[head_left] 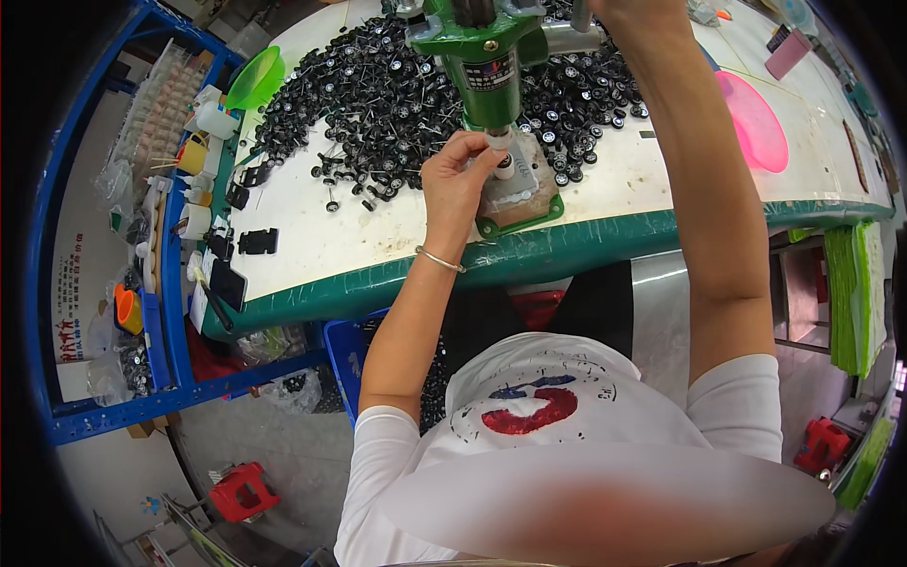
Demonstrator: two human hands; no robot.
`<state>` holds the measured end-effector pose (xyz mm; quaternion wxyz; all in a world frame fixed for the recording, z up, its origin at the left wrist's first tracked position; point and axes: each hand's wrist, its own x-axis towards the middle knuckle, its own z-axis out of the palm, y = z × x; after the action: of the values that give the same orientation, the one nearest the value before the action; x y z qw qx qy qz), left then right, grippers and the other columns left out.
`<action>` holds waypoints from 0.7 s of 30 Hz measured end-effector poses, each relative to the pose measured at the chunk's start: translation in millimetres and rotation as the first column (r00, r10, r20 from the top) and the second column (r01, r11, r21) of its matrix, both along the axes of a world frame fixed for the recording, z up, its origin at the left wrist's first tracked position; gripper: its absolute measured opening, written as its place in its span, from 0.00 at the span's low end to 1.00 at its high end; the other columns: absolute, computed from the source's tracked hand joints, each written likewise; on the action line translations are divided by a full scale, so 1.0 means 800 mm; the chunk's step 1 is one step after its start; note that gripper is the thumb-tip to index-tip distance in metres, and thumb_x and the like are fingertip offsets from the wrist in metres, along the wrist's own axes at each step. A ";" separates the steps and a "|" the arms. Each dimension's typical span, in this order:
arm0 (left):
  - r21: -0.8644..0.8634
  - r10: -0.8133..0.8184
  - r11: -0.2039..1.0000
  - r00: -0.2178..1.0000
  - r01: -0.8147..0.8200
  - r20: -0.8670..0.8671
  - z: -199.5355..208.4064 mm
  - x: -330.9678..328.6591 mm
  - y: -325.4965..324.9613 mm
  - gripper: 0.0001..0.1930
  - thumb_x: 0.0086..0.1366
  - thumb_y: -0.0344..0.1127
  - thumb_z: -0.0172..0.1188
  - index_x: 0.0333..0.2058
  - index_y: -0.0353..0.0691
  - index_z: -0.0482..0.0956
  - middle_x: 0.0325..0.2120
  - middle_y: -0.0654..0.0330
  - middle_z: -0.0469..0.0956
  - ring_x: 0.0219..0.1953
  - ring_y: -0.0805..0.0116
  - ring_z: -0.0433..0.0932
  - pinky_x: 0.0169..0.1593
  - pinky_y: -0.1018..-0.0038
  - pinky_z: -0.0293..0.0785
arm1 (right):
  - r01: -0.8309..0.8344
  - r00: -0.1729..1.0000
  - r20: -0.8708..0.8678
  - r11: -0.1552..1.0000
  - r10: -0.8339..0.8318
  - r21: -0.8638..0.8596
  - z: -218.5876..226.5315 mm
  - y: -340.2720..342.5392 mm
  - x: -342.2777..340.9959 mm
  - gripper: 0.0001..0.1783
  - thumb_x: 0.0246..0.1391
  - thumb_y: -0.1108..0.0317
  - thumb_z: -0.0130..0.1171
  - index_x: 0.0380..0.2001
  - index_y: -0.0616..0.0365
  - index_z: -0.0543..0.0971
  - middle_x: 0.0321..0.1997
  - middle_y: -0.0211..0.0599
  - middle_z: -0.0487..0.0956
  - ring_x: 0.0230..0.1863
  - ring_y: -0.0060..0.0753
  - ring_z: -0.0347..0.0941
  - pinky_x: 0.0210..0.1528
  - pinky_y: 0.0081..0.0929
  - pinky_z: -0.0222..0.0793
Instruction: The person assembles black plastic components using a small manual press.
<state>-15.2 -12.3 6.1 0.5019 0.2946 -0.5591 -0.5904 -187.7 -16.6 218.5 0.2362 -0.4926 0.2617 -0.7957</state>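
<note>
A green hand press (489,90) stands at the table's front edge, its ram pointing down at a pale post on a metal base plate (524,184). My left hand (457,175) is at the ram's lower end, thumb and forefinger pinched together around a small black wheel (505,162) on the post, which the fingertips partly hide. My right hand (635,9) is raised at the upper edge beside the press's metal lever (581,17). Its fingers are cut off by the frame, so its grip does not show. A large heap of small black wheels with thin axles (378,109) spreads behind and around the press.
A green bowl (255,77) sits left of the heap and a pink bowl (756,123) to the right. Black flat pieces (257,242) lie near the table's left edge. A blue shelf rack (170,283) stands at left; a blue crate (345,359) is below the table.
</note>
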 end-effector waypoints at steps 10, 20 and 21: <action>-0.050 0.017 0.999 0.998 -0.014 0.057 -0.003 -0.003 -0.001 0.06 0.57 0.23 0.67 0.35 0.33 0.85 0.35 0.66 0.79 0.35 0.79 0.77 0.40 0.81 0.74 | -0.477 0.512 0.470 0.693 0.719 -0.540 -0.019 0.025 0.013 0.17 0.63 0.64 0.54 0.19 0.48 0.64 0.13 0.17 0.55 0.11 0.11 0.45 0.12 0.17 0.41; 0.106 0.062 0.993 0.998 -0.059 -0.021 -0.014 -0.003 0.008 0.06 0.57 0.25 0.67 0.34 0.33 0.84 0.31 0.67 0.80 0.32 0.80 0.78 0.37 0.81 0.74 | 0.112 0.994 0.046 0.942 -0.102 -0.318 -0.038 0.029 0.015 0.21 0.58 0.69 0.51 0.15 0.52 0.56 0.13 0.23 0.49 0.14 0.16 0.38 0.17 0.25 0.34; 0.100 0.084 0.992 0.996 -0.081 -0.022 -0.016 0.004 0.007 0.06 0.57 0.25 0.67 0.34 0.33 0.84 0.31 0.67 0.80 0.32 0.80 0.78 0.37 0.81 0.74 | 0.091 0.996 0.046 0.942 -0.080 -0.323 -0.040 0.026 0.014 0.21 0.58 0.69 0.51 0.15 0.52 0.56 0.13 0.23 0.49 0.14 0.16 0.38 0.17 0.25 0.34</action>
<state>-12.2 -6.9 -6.7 0.5179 0.3343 -0.5098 -0.6001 -176.9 3.8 186.7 0.1212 -0.5000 0.1442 -0.8453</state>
